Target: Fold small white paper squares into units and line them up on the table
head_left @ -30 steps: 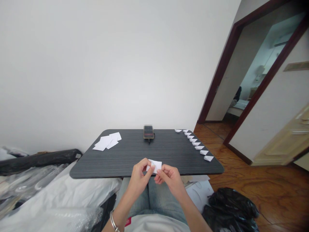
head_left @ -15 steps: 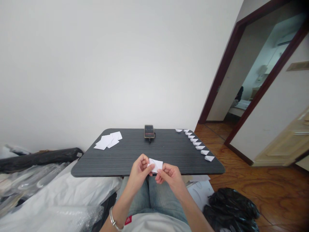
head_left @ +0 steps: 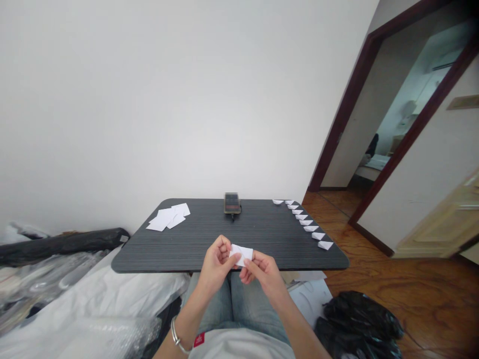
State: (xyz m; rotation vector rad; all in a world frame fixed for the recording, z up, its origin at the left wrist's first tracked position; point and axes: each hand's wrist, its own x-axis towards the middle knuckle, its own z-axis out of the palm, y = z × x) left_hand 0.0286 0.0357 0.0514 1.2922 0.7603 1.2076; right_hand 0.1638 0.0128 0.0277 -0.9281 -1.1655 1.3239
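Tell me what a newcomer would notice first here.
The left hand and right hand pinch a small white paper over the near edge of the dark table. A row of folded paper pieces lines the table's right edge, with loose white sheets far left and a phone at the far middle.

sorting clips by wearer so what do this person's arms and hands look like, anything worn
Both hands are bare: no gloves, and no rings that I can make out, on the left hand or the right hand. The forearms are uncovered, with no sleeves in view. The left wrist carries a thin silver bangle, possibly doubled. No watch shows.
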